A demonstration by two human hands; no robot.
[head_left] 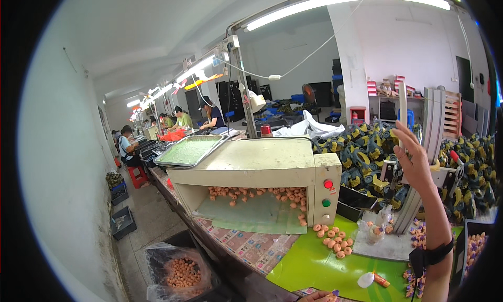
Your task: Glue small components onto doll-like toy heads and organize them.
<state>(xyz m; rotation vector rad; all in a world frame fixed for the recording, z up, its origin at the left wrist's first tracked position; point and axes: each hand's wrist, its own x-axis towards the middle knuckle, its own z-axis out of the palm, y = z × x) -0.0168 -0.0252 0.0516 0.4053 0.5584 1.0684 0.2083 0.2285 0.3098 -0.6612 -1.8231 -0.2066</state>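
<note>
My right hand point(415, 160) is raised beside the upright white lever point(403, 105) of a hand press on a metal column point(430, 129). Its fingers are stretched out and the thumb stands apart; whether the palm touches the lever I cannot tell. At the lower edge, mostly cut off, my left hand point(313, 297) pinches a small peach-coloured piece with a purple part point(333, 295). Loose rounded peach pieces point(335, 242) lie on the green mat point(309, 265). A white bottle with an orange end point(373, 280) lies nearer. Under the press, clear plastic wrap point(377, 231) covers something on the grey base plate point(361, 247).
Left of the press stands a cream box-shaped machine point(251, 163) with more peach pieces inside and a metal tray point(191, 150) on top. A lined bin point(152, 268) of pieces is on the floor. Yellow-and-grey parts point(361, 155) pile up behind. Co-workers point(212, 116) sit farther along the bench.
</note>
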